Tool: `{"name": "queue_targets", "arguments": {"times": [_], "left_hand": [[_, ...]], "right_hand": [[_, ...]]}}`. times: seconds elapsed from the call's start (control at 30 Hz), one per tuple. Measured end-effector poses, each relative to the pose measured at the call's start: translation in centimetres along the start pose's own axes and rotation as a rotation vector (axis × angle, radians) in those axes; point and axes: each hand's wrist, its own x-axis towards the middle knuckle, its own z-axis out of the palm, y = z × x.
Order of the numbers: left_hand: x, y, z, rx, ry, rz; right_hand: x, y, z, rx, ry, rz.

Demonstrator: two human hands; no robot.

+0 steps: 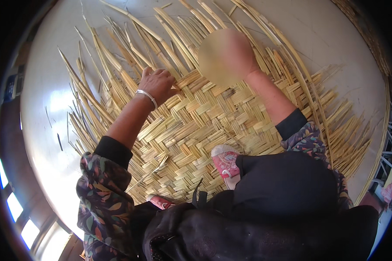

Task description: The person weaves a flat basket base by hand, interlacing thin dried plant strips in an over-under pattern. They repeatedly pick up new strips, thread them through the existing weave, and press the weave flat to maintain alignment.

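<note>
Fingers of the left hand [157, 84] curl down onto the straw strips at the woven mat's [196, 130] upper edge.
The grip seems to pin loose strips [113, 65] flat for weaving; the right hand [226, 56] is blurred, its fingers unreadable. The mat fills the frame's centre; bare floor [43, 108] lies open at left.

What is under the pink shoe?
The pink shoe stands on the woven straw mat, which lies on the pale floor. The weave right beneath the sole is covered, so it cannot be seen.
</note>
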Motion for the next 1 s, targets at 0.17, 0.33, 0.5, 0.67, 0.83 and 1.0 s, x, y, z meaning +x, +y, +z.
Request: {"name": "queue_targets", "arguments": {"times": [0.17, 0.33, 0.5, 0.67, 0.83, 1.0], "left_hand": [[1.0, 0.3, -2.0, 0.111, -0.131, 0.036], [2.1, 1.3, -3.4, 0.188, -0.250, 0.077], [1.7, 2.2, -3.1, 0.136, -0.251, 0.033], [2.1, 2.4, -1.6, 0.121, -0.270, -0.036], [2.1, 2.1, -1.0, 0.205, -0.281, 0.020], [1.0, 3.2, -0.5, 0.164, -0.137, -0.005]], "right_hand": [[-4.1, -2.5, 0.7, 0.112, 0.002, -0.061], [-7.2, -3.9, 1.5, 0.182, -0.008, -0.152], [-9.3, -4.1, 3.0, 0.137, -0.013, -0.161], [-9.4, -3.9, 3.2, 0.123, -0.009, -0.172], [-9.5, -3.9, 3.3, 0.120, 0.004, -0.181], [-9.6, -3.7, 3.2, 0.116, -0.012, -0.165]]}}
